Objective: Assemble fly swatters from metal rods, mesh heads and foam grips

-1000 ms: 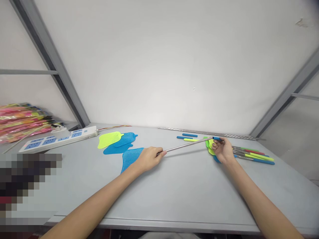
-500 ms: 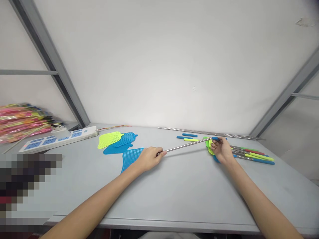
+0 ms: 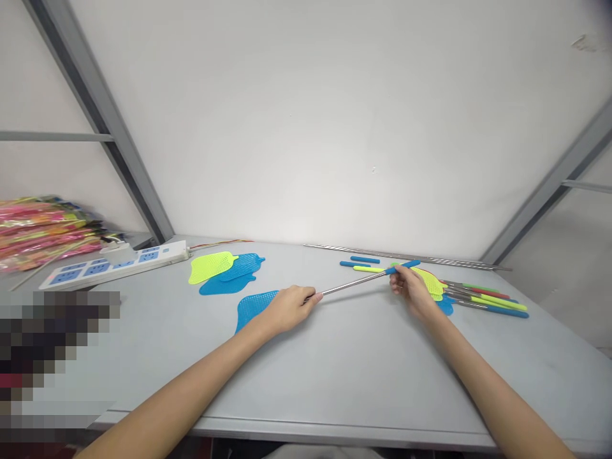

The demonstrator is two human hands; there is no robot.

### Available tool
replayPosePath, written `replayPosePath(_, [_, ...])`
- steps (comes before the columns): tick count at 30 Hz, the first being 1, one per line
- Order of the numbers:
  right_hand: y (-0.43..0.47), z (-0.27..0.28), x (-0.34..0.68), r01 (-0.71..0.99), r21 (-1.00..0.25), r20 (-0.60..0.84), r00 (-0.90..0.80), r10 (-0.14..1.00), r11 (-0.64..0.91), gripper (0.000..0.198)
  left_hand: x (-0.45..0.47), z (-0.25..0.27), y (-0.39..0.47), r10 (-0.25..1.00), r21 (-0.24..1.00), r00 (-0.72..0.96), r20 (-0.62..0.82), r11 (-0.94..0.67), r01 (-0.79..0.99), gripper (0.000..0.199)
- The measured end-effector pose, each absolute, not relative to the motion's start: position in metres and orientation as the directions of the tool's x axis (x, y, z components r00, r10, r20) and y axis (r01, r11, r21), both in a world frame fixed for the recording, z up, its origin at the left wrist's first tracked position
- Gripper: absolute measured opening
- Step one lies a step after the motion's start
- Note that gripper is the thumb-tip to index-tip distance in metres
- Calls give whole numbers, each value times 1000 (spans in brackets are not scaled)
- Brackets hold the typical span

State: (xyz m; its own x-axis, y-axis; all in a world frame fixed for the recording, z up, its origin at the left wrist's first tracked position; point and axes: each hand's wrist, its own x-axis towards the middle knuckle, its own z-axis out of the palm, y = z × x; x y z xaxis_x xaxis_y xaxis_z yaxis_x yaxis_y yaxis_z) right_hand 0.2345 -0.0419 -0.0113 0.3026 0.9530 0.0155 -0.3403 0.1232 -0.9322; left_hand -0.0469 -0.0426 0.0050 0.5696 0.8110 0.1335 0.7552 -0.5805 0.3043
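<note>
Between my two hands a fly swatter runs aslant above the table, with a blue mesh head (image 3: 255, 308), a thin metal rod (image 3: 351, 285) and a blue handle grip (image 3: 411, 264). My left hand (image 3: 294, 306) is closed round the rod close to the mesh head. At the other end, my right hand (image 3: 408, 287) pinches the blue grip where it meets the rod. Behind the right hand lie finished-looking swatters with a yellow-green mesh head (image 3: 429, 282) and several coloured handles (image 3: 502, 305). My right palm hides part of that pile.
Loose yellow-green (image 3: 211, 266) and blue swatter heads (image 3: 227, 284) lie left of centre. Loose blue grips (image 3: 364, 259) and thin metal rods (image 3: 449, 261) lie near the wall. A white power strip (image 3: 115, 264) and plastic-wrapped bundles (image 3: 48, 233) are at the left.
My right hand has slid left along the swatter, from the far part of the blue grip to its junction with the rod. More of the grip shows beyond the fingers. The left hand keeps its hold.
</note>
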Motion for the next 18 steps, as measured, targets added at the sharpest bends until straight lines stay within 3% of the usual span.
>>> replayPosePath(7, [-44, -7, 235, -428, -900, -17, 231, 973, 86, 16, -44, 8, -47, 792, 350, 592, 149, -602, 718, 38])
replayPosePath(13, [-40, -2, 259, -713, -681, -87, 303, 949, 165, 9, -41, 8, -51, 779, 351, 616, 120, -614, 707, 34])
replayPosePath(18, [-38, -17, 263, -785, -592, -137, 321, 937, 182, 31, -40, 2, -59, 757, 252, 649, 82, -645, 721, 33])
